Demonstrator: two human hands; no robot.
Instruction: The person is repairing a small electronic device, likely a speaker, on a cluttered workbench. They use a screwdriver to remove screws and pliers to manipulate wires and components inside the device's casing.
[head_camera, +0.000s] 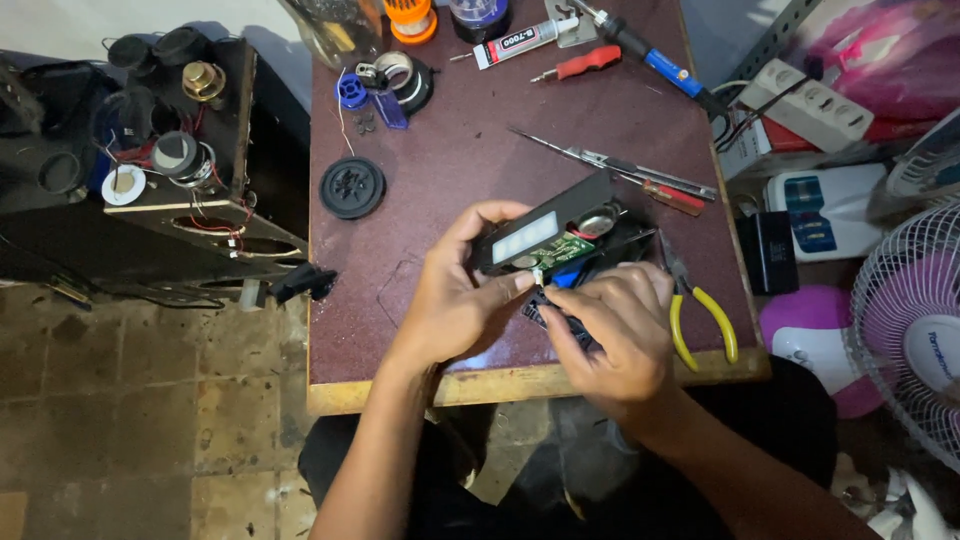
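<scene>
The left hand gripped a black device, an opened long casing with a pale window on its front and a green circuit board showing inside. The thumb lay along the lower edge of the casing and the fingers were curled behind it. The device was held just above the desk, near the front edge, and it was tilted so that its right end was higher.

The right hand was closed around a small dark part just under the device, with the fingertips touching near the circuit board. What this part was, I cannot tell.

Pliers with yellow handles lay on the desk just beside the right hand. Behind the device lay a screwdriver with a red handle and thin metal tweezers. A round black grille lay to the left, well apart from the hands. At the far end of the desk there were a glue tube, a second red screwdriver, a soldering iron with a blue grip, and a blue spool.

A black speaker box with wires stood on the floor at the left of the desk. A fan stood at the right.
</scene>
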